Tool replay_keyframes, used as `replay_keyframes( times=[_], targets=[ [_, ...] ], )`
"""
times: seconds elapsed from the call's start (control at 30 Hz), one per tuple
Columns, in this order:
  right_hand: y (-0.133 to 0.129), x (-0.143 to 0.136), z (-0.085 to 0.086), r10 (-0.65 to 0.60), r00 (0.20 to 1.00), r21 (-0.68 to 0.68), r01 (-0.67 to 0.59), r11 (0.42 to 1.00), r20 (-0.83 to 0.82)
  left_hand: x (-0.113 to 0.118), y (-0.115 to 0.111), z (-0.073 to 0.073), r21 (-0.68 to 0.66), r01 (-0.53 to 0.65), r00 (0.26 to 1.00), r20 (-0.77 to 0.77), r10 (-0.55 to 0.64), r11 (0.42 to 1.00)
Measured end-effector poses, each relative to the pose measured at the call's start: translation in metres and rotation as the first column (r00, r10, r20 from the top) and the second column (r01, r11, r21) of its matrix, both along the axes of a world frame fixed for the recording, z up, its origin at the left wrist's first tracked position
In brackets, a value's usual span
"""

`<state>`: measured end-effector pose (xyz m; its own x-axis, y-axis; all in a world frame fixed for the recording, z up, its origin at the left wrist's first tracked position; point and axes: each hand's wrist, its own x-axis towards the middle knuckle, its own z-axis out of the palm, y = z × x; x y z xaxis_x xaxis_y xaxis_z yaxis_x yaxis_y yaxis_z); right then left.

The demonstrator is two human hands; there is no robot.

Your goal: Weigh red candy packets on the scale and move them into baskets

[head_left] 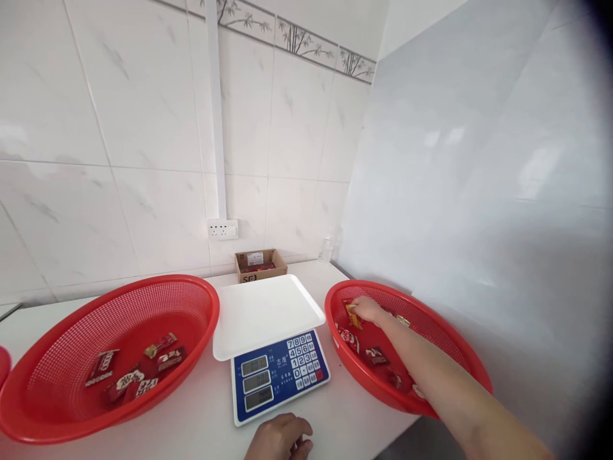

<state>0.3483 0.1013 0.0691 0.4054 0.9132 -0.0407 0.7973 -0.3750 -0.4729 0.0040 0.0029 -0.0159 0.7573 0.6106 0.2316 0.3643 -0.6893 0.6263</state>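
Note:
My right hand (368, 309) reaches into the right red basket (460, 342), its fingers closed on a small yellow-wrapped snack packet (353, 317). Several red and dark red packets lie on that basket's floor, one of them a dark red packet (376, 356); my forearm hides some of the rest. Near the front edge of a digital scale (280, 370), my left hand (281, 437) rests low over the table with its fingers curled in and nothing visible in them. The white weighing tray (265, 313) of the scale bears nothing.
Left of the scale stands another red basket (191, 291), with several red packets (128, 383) inside. Behind the scale is an open cardboard box (261, 273) with reddish contents. Clear plastic containers (326, 248) stand in the back corner, against the tiled wall (158, 217).

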Motion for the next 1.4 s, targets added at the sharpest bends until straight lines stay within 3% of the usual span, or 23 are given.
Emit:
replay_keyframes(
  times=[0.17, 0.27, 0.37, 0.5, 0.67, 0.97, 1.2, 1.4],
  targets=[
    [-0.001, -0.008, 0.043, -0.005, 0.996, 0.135, 0.017, 0.991, -0.091, -0.002, -0.007, 0.012, 0.011, 0.025, 1.000, -0.014, -0.025, 1.000],
    [0.006, -0.034, 0.067, 0.099, 0.962, 0.223, -0.041, 0.974, -0.255, -0.003, -0.011, 0.021, -0.009, 0.023, 0.999, -0.029, -0.023, 1.000],
    [0.016, -0.072, 0.077, 0.220, 0.882, 0.247, -0.123, 0.961, -0.417, -0.004, -0.013, 0.026, -0.030, 0.000, 1.000, -0.023, -0.001, 1.000],
    [0.027, -0.120, 0.065, 0.302, 0.775, 0.214, -0.218, 0.952, -0.555, -0.008, -0.013, 0.029, -0.047, -0.042, 0.999, 0.010, 0.043, 0.998],
    [0.039, -0.149, 0.048, 0.269, 0.766, 0.172, -0.208, 0.963, -0.584, -0.010, -0.010, 0.029, -0.076, -0.086, 0.995, 0.049, 0.089, 0.993],
    [0.042, -0.157, 0.045, 0.226, 0.883, 0.203, -0.153, 0.967, -0.411, -0.008, -0.012, 0.027, -0.055, -0.057, 0.998, -0.001, 0.057, 0.997],
    [0.037, -0.158, 0.036, 0.292, 0.879, 0.255, -0.205, 0.945, -0.376, -0.007, -0.010, 0.024, -0.057, -0.026, 1.000, 0.015, 0.027, 0.998],
    [0.035, -0.160, 0.039, 0.330, 0.894, 0.312, -0.234, 0.921, -0.303, -0.008, -0.009, 0.024, -0.085, -0.014, 0.999, 0.031, 0.016, 0.996]
  ],
)
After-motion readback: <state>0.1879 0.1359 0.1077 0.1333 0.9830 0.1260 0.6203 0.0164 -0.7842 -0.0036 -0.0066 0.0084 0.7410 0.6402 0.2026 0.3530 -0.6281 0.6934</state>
